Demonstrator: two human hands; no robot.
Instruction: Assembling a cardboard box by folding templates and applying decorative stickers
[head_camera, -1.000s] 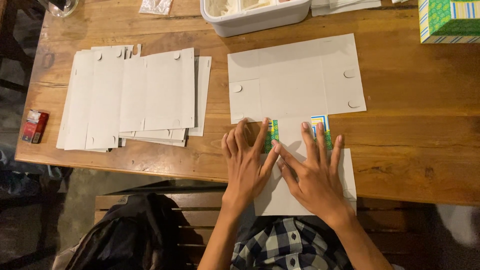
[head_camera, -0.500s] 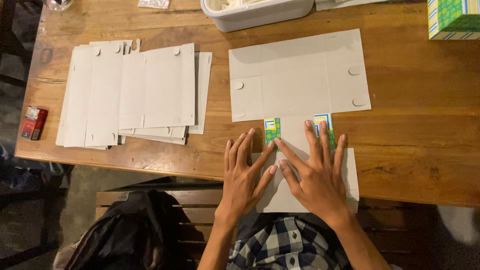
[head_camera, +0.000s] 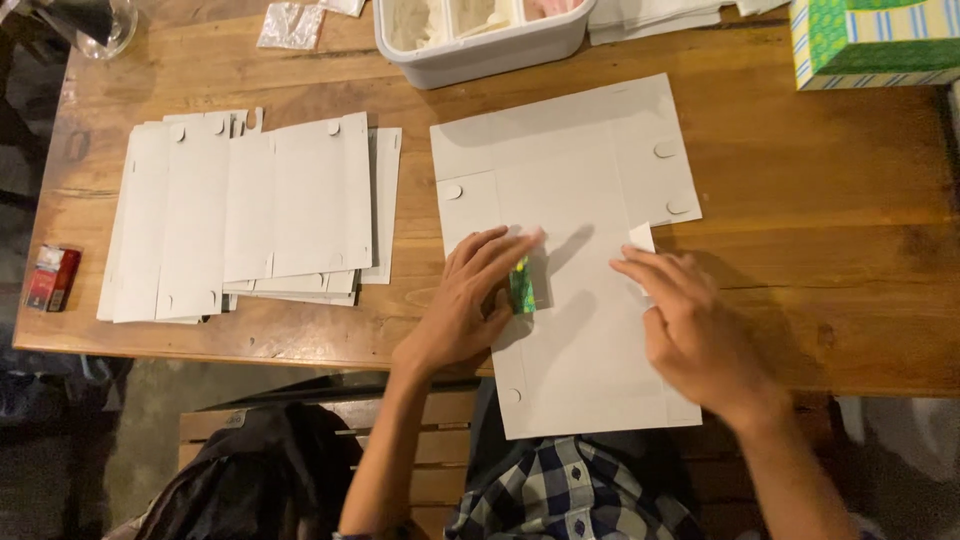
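Flat white carton blank (head_camera: 590, 330) lying near the table's (head_camera: 820, 210) near edge, overhanging it. Left hand (head_camera: 470, 300) spread, fingers pressing a green-printed side flap (head_camera: 521, 285); right hand (head_camera: 690, 325) open, fingertips lifting the right flap (head_camera: 640, 238). Probably light, thin, springy card: best pressed along creases, pinched at flap edges.

Both hands rest on a flat white cardboard blank (head_camera: 570, 240) on the wooden surface (head_camera: 820, 250): left hand (head_camera: 470, 300) at a green flap (head_camera: 521, 287), right hand (head_camera: 690, 325) at the right edge.
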